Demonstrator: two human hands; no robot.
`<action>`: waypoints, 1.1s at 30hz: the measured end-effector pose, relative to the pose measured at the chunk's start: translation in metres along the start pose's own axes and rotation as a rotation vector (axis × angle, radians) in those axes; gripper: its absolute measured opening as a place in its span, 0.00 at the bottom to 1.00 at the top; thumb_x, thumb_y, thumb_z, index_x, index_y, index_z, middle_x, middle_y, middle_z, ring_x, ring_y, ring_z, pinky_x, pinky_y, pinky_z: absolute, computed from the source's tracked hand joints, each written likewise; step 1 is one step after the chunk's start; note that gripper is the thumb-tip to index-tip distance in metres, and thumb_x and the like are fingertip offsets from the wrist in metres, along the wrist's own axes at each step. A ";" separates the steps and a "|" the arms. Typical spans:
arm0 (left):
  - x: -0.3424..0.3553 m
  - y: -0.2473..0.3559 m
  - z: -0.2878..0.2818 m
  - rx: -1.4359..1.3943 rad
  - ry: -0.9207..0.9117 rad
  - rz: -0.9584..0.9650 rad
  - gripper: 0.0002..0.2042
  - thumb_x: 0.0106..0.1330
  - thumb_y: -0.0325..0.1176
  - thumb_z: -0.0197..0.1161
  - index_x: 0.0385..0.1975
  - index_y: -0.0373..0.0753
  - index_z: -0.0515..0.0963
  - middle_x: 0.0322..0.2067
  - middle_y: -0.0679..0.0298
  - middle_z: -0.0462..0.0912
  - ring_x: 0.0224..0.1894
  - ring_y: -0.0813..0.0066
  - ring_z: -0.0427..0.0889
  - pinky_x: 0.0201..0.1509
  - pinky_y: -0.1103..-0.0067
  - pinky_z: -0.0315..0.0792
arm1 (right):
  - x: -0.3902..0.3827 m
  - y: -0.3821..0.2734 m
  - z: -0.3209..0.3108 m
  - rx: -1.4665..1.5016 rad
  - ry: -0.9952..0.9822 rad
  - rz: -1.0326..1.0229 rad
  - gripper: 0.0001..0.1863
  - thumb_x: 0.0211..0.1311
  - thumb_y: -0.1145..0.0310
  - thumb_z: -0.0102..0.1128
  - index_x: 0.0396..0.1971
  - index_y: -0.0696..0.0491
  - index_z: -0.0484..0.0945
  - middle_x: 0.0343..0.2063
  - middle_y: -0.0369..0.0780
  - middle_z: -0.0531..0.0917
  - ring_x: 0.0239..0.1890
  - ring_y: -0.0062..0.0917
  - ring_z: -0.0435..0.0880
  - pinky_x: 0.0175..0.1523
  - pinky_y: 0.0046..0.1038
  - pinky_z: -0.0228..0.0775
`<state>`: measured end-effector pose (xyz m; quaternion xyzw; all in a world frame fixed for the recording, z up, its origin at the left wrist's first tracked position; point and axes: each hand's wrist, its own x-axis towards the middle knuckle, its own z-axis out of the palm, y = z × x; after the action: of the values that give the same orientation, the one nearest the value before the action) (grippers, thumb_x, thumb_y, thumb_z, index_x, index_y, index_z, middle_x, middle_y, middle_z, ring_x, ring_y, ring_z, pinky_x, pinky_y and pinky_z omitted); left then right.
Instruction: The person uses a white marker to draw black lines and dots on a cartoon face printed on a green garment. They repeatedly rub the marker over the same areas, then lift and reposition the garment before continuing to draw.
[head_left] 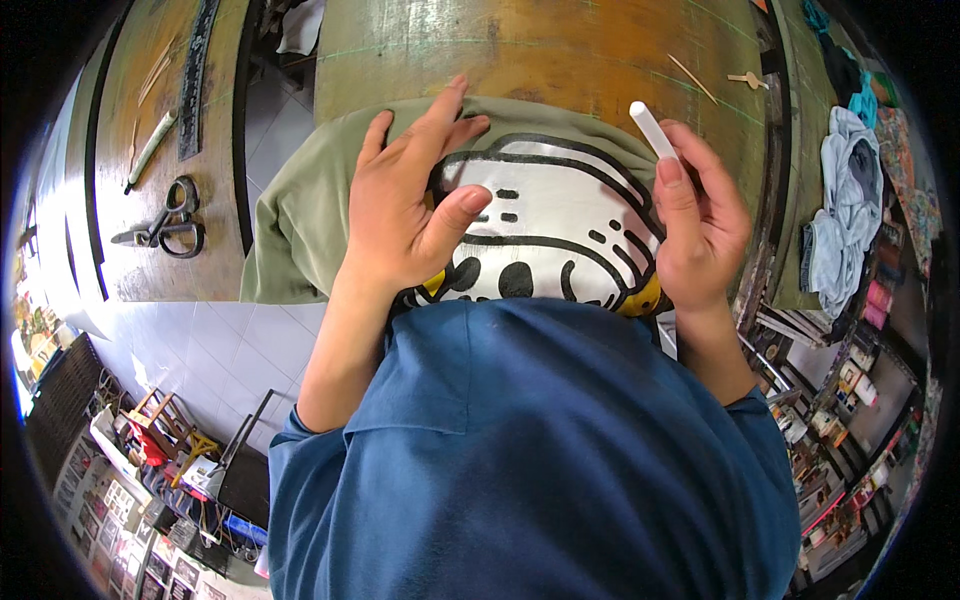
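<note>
A sage-green piece of clothing (310, 190) lies over the near edge of the wooden table, its lower part hidden by my body. Across it runs a large cartoon print (570, 215) in white, black and yellow. My left hand (410, 190) rests palm down on the cloth, fingers spread, beside the print's left side. In my right hand (705, 225) a white chalk-like stick (652, 130) is pinched between thumb and fingers. It points up and to the left over the cloth's right edge.
On the left table lie black-handled scissors (172, 220), a dark ruler (196, 80), a pale marker-like tube (152, 148) and thin wooden sticks (154, 75). A gap separates the tables. Another thin stick (692, 79) lies at the back right. Pale blue clothes (845, 210) hang over the right side.
</note>
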<state>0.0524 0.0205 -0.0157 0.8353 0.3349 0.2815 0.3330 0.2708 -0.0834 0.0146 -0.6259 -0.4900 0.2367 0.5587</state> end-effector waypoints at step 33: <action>-0.011 -0.014 -0.006 -0.378 0.164 0.076 0.29 0.71 0.49 0.45 0.51 0.24 0.73 0.44 0.46 0.81 0.44 0.57 0.82 0.53 0.72 0.69 | -0.007 0.000 0.039 -0.245 -0.187 -0.148 0.11 0.56 0.84 0.59 0.40 0.65 0.80 0.29 0.43 0.82 0.28 0.19 0.80 0.32 0.17 0.71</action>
<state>0.0361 0.0218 -0.0247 0.7441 0.2704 0.4188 0.4447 0.2348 -0.0714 0.0027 -0.6269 -0.6098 0.1906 0.4459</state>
